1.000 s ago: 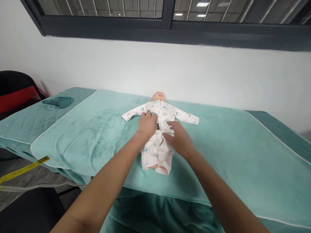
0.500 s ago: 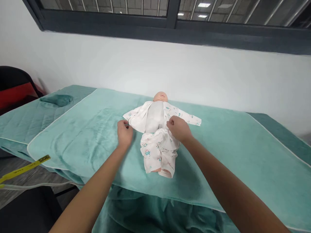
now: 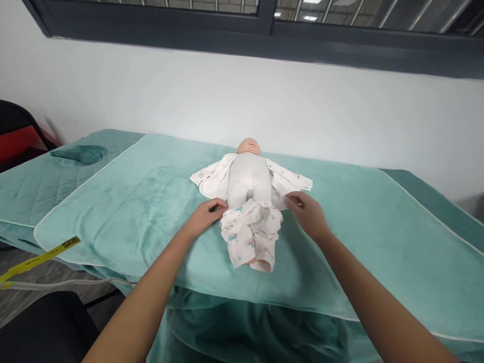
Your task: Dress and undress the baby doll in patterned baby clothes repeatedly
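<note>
A baby doll [image 3: 247, 176] with a pale grey torso lies on its back, head toward the wall. Its white printed jacket [image 3: 215, 184] is spread apart at the front, with both sleeves stretched sideways. Printed white trousers [image 3: 249, 232] are bunched around the doll's legs. My right hand [image 3: 308, 216] pinches the lower edge of the jacket's right-side front panel, holding it out from the torso. Beside the doll's hip, my left hand [image 3: 206, 217] has its fingers loosely curved and apart, tips near the trousers' waistband; whether they touch it is hard to see.
A light green plush cover [image 3: 132, 201] lies over the bed, which has a face hole [image 3: 81, 155] at left. Behind it are a white wall [image 3: 227, 96] and window frame [image 3: 260, 30]. A yellow tag [image 3: 41, 259] and black chair [image 3: 49, 327] are at lower left.
My right hand has moved outward, folding the jacket's right-side panel away from the torso. My left hand has shifted from the left panel inward to the hip. The camera view has tilted slightly down.
</note>
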{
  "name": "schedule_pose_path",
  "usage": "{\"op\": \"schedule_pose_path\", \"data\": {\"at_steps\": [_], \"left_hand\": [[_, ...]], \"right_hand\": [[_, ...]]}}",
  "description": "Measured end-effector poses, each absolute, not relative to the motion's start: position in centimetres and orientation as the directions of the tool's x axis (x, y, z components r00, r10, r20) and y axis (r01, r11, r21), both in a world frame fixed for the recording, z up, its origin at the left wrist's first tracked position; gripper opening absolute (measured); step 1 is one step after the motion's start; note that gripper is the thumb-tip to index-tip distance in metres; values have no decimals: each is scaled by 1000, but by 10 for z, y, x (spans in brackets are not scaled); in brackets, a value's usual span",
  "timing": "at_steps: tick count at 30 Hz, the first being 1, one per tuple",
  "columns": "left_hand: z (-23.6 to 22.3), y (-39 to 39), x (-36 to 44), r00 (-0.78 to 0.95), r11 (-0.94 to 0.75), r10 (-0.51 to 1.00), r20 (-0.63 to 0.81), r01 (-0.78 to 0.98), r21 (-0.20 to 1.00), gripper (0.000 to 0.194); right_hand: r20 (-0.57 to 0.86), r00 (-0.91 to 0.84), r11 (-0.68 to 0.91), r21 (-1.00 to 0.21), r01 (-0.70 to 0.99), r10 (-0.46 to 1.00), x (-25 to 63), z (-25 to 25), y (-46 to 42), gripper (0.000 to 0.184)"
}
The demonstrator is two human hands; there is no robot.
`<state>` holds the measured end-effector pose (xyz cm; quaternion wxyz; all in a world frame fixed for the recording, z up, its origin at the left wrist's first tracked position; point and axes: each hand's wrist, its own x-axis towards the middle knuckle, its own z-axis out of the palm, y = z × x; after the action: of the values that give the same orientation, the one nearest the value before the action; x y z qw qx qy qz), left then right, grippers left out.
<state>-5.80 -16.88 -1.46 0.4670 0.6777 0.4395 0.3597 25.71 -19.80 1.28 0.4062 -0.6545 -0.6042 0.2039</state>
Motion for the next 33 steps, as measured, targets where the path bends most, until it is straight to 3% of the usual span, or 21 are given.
{"op": "schedule_pose_path", "data": {"at_steps": [5,9,14,19,23,28,33], "left_hand": [[-6,-180,-68,512,-121,859,-1,205,971,22],[-4,-192,-72,566,-90,823,-42,202,975,22],[7,-206,-66,631,-130,774,-50,237,963,26],[28,-217,-54,665,-389,743,76,336,858,25],[38,-221,-46,656,-515,741,145,417,749,15],[33,-224,-40,606,-617,748,269,487,619,7],[26,-233,-31,502,-621,761,410,382,685,18]], "right_hand": [[19,-219,133,-844,519,975,218,27,-193,18],[-45,-348,136,-867,480,937,224,31,-210,14],[-93,-341,114,-833,541,935,235,31,-231,29],[-140,-198,-2,-821,571,970,231,35,-235,25],[-214,-330,31,-797,603,919,221,47,-238,20],[-69,-527,272,-796,541,847,208,59,-249,12],[-152,-500,142,-854,501,852,198,59,-254,15]]}}
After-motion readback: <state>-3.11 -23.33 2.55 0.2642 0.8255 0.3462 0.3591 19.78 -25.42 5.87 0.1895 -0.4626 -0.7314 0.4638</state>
